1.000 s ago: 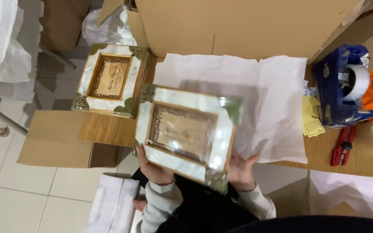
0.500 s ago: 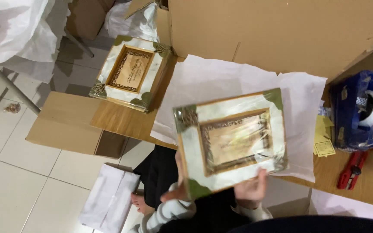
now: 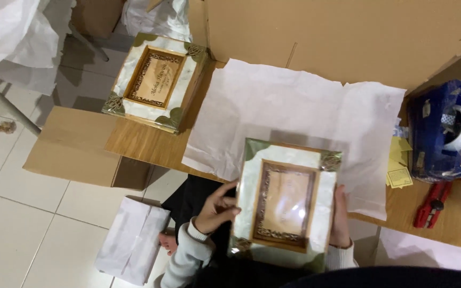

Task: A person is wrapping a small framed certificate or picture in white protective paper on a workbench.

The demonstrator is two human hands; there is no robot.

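Head view: left hand (image 3: 217, 205) and right hand (image 3: 340, 218) clasp framed plaque (image 3: 286, 202) by opposite edges, steadying it over white wrapping paper (image 3: 294, 106); second plaque (image 3: 153, 80) rests nearby.

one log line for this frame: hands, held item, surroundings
left hand: grips framed plaque left edge | right hand: grips right edge | plaque: above white paper sheet | second plaque: on table, upper left | tape dispenser: right

Left hand (image 3: 217, 207) with fingers curled inward, grey cuff at wrist; right hand (image 3: 340, 216) extended flat, apparently gripping, largely hidden
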